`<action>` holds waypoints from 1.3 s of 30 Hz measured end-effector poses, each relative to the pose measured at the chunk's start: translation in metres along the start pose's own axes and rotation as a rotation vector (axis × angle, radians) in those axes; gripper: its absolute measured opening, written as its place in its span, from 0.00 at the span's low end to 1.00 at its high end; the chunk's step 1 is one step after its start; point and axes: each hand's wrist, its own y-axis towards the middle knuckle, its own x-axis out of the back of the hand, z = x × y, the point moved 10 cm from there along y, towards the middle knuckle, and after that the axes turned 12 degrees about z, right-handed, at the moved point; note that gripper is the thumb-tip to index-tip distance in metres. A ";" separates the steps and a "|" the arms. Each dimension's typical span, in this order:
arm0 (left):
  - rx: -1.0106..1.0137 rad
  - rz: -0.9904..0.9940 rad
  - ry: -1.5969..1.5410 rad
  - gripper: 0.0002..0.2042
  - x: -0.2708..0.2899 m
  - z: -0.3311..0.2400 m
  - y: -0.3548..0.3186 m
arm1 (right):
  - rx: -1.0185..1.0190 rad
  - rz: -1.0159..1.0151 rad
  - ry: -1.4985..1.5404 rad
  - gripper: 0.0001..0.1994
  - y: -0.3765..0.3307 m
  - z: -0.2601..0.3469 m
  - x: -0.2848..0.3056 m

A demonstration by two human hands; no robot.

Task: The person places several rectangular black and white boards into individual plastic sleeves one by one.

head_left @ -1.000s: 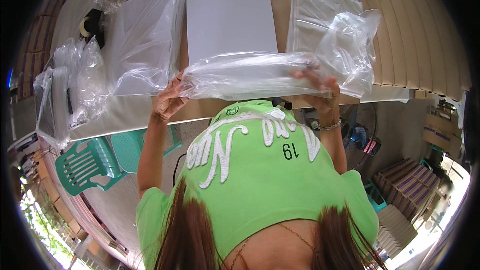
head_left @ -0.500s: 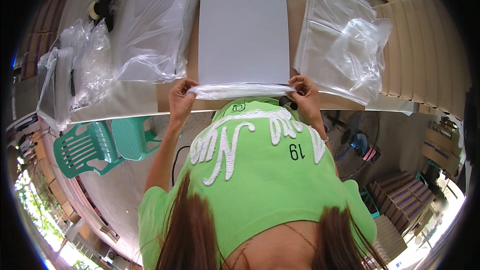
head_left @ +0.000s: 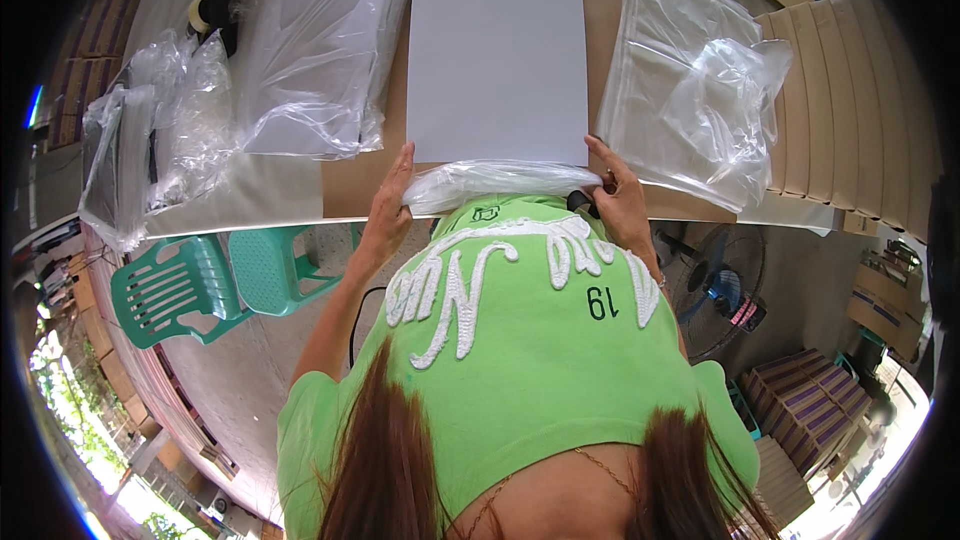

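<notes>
A large white sheet (head_left: 498,55) lies flat on the table's brown surface in front of me. Across its near edge runs a bunched strip of clear plastic film (head_left: 490,180), between my hands. My left hand (head_left: 388,208) is at the strip's left end, its fingers straight and close to the sheet's near left corner, the thumb against the film. At the other end is my right hand (head_left: 624,202), open, with the index finger reaching to the sheet's near right corner and the thumb beside the film. The lower fingers of that hand are partly hidden.
Clear plastic sleeves lie in a stack (head_left: 320,50) on the left and another stack (head_left: 680,90) on the right. Crumpled plastic (head_left: 200,130) and a tape roll (head_left: 200,15) are further left. Folded cardboard (head_left: 850,100) stands far right. Below are green stools (head_left: 180,285) and a fan (head_left: 720,290).
Both hands have loosened from a pinch on the film strip, their fingers now stretched toward the sheet's near corners. The strip looks looser and puffier, especially at its left end.
</notes>
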 end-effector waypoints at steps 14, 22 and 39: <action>-0.115 -0.412 -0.178 0.26 0.080 -0.070 -0.020 | 0.319 -0.280 -0.199 0.17 -0.029 0.117 0.047; -0.655 -0.698 0.101 0.12 0.188 -0.225 -0.049 | 0.934 -0.469 -0.312 0.14 -0.104 0.265 0.101; -0.538 -0.332 -0.466 0.13 0.168 -0.214 -0.056 | 0.809 -0.134 0.066 0.07 -0.104 0.233 0.109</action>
